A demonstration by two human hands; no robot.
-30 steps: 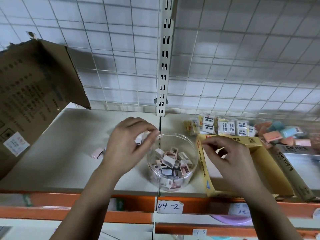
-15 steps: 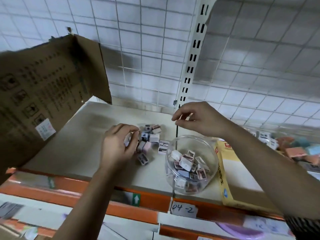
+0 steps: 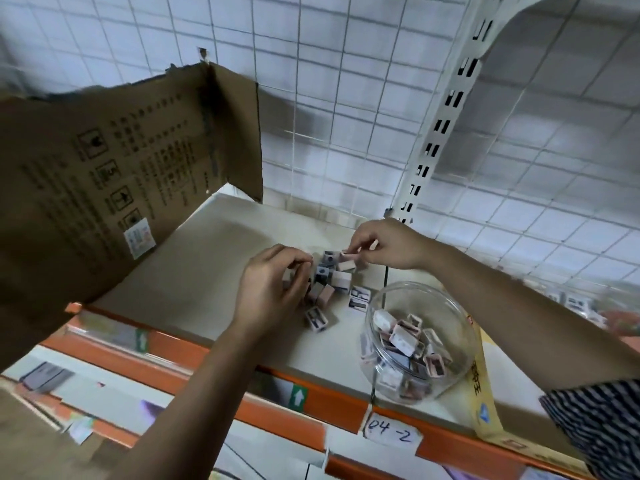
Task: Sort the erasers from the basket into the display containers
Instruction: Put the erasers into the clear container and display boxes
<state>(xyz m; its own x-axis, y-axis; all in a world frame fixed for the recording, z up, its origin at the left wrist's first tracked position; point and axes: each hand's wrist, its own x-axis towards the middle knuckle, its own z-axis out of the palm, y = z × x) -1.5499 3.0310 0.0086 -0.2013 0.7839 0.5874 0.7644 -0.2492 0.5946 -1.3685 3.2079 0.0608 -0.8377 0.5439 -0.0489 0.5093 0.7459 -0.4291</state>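
Store shelf (image 3: 207,265), front rail tagged with a handwritten label, 04-2 (image 3: 389,436). A loose pile of small sleeved erasers (image 3: 337,278) lies mid-shelf, just left of and a little beyond a clear round jar (image 3: 415,341). The jar stands at the near edge, partly filled with the same erasers.

Right hand (image 3: 384,244) is at the far end of the pile, thumb and forefinger pinching one pinkish eraser (image 3: 347,263). Left hand (image 3: 273,289) is on the pile's near-left edge, fingers curled tight; whether they hold anything, cannot tell.

Yellow display box (image 3: 483,372) is just right of the jar, what shows of its inside bare. Big cardboard carton (image 3: 104,185) at left. No basket in sight.

Judgement: sorting is partway. A fair batch is in the jar, a small heap on the shelf is left to go in
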